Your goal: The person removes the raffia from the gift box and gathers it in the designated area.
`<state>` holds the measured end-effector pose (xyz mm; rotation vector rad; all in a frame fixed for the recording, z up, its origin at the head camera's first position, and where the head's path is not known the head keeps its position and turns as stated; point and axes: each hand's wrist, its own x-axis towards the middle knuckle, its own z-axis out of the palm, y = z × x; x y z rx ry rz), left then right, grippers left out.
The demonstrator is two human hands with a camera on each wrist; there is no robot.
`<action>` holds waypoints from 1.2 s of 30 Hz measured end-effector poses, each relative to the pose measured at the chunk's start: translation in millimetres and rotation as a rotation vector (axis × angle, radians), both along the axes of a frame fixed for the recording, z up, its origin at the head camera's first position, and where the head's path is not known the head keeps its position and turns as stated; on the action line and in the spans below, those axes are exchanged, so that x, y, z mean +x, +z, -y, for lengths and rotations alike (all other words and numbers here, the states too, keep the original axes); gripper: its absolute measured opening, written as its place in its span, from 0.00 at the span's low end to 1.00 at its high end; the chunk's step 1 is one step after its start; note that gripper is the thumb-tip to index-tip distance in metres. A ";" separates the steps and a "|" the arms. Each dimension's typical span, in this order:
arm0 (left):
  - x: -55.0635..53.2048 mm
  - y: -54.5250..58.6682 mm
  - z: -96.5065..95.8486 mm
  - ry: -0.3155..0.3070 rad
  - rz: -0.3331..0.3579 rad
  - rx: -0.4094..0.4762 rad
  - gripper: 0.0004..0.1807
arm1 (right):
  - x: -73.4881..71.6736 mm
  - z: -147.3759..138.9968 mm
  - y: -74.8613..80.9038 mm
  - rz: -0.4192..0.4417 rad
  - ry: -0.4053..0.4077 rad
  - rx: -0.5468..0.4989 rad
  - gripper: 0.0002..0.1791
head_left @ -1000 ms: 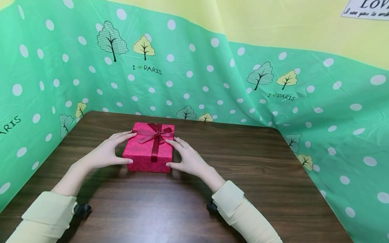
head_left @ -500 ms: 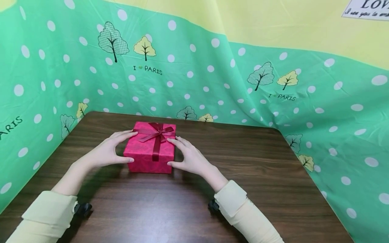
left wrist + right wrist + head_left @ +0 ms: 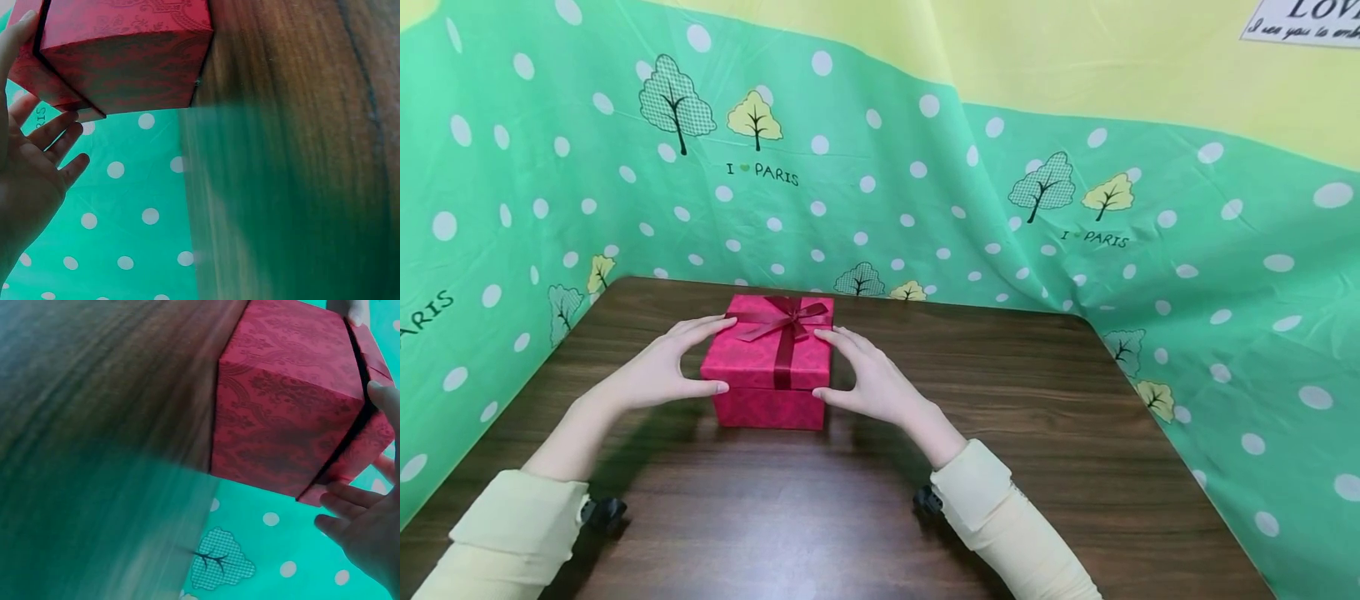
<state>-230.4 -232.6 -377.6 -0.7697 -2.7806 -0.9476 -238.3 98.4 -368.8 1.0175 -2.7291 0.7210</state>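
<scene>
A red patterned gift box [image 3: 769,410] stands near the back of the table, left of centre. Its lid [image 3: 748,360] carries a dark red ribbon [image 3: 783,358] tied in a bow and sits slightly raised on the base. My left hand [image 3: 658,367] holds the lid's left side, thumb at the front and fingers toward the back. On the opposite side, my right hand [image 3: 880,379] grips the lid likewise. Both wrist views show a dark line between the lid [image 3: 378,434] and the box body [image 3: 131,72]. The inside of the box is hidden.
The box rests on a dark wood-grain table [image 3: 760,517] with rounded back corners. A green dotted cloth [image 3: 895,167] with tree prints hangs close behind and along the sides. Black wrist devices [image 3: 604,517] sit under both cuffs.
The lid has risen a little off the box, showing more of the base's front beneath it. Both hands have moved slightly upward with it, keeping their hold.
</scene>
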 end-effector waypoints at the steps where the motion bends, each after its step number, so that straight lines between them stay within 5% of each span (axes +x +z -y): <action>1: -0.3 1.5 0.0 -0.003 0.000 -0.001 0.48 | -0.6 -0.1 1.0 -0.003 0.002 -0.008 0.44; 19: 3.4 21.8 -5.6 0.055 0.003 0.083 0.46 | 1.9 -1.9 13.8 0.043 -0.001 -0.191 0.40; 36: 15.0 39.6 -17.1 0.091 -0.012 0.328 0.39 | 4.8 -5.3 25.2 0.086 -0.018 -0.377 0.36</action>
